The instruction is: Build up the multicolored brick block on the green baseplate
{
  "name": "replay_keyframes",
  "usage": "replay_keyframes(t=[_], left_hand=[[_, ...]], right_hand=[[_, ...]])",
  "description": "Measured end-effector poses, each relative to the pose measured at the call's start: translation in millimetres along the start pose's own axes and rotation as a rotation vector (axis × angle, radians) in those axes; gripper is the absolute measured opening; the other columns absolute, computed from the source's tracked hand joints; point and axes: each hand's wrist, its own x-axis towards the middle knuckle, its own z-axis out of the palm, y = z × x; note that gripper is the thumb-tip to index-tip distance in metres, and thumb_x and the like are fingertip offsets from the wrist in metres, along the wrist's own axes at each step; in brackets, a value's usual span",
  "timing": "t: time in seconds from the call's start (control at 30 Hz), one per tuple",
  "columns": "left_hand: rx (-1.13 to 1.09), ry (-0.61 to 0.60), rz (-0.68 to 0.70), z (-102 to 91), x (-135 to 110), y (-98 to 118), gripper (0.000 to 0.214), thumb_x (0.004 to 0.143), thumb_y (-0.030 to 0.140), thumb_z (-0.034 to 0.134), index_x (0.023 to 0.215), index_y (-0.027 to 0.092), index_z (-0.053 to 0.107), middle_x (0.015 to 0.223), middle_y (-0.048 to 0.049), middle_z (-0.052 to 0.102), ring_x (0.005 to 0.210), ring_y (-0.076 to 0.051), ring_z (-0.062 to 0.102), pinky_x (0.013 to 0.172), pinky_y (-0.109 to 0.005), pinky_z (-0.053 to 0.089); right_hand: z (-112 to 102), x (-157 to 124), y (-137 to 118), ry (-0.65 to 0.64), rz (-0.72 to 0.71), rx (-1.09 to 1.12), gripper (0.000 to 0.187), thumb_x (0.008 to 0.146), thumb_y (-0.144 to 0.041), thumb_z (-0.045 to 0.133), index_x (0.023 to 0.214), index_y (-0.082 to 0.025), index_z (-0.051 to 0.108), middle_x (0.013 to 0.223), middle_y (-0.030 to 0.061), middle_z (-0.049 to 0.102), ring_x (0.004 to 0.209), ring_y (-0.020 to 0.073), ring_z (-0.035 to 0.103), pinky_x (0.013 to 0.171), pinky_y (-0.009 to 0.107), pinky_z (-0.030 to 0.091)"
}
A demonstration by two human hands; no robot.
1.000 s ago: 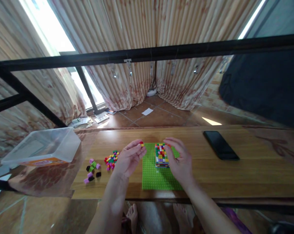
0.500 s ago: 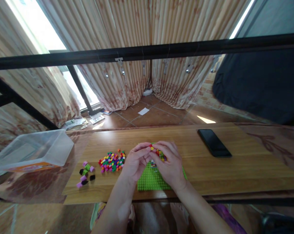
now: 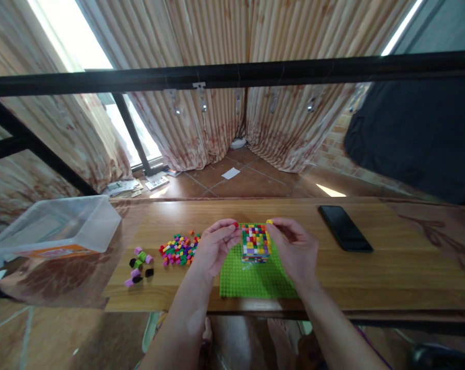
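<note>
A block of multicoloured toy bricks (image 3: 255, 241) stands on a green baseplate (image 3: 251, 282) at the middle of the table. My left hand (image 3: 216, 245) is to the left of the block, with a small red brick (image 3: 235, 225) pinched between thumb and fingertip. On the other side, my right hand (image 3: 297, 252) pinches a small yellow brick (image 3: 270, 221) by the block's far right corner. Both hands partly cover the baseplate. A pile of loose coloured bricks (image 3: 178, 250) lies left of my left hand, partly hidden by it.
Pink, green and black pieces (image 3: 139, 263) lie at the left of the wooden table (image 3: 171, 295). A black phone (image 3: 345, 228) rests on the right. Beyond the left edge stands a clear plastic bin (image 3: 74, 226). A dark metal bar (image 3: 217, 79) crosses behind the table.
My hands have moved apart from where they met over the baseplate, uncovering the brick block. A red brick is now in the left hand and a yellow one in the right. The view has shifted slightly.
</note>
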Motion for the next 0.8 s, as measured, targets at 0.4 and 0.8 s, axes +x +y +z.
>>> replay_keyframes(t=[0.4,0.8], left_hand=[[-0.152,0.042,-0.094,1.0,4,3,0.009,0.079,0.008,0.058,0.079,0.008,0.066,0.071,-0.0059,0.067,0.056,-0.006,0.060,0.048,-0.011,0.048],[0.285,-0.105,0.020,9.2,-6,-4,0.031,0.062,0.036,0.084,0.070,0.011,0.068,0.049,0.0082,0.044,0.039,0.001,0.025,0.038,-0.016,0.014]], right_hand=[[-14,6,9,-0.148,0.117,0.040,0.015,0.076,-0.034,0.073,0.081,-0.020,0.071,0.073,0.0002,0.070,0.062,0.0130,0.064,0.059,0.025,0.052],[-9,3,2,-0.321,-0.298,-0.208,0.006,0.088,-0.026,0.061,0.090,-0.024,0.066,0.097,0.0033,0.068,0.090,0.0168,0.064,0.080,0.032,0.052]])
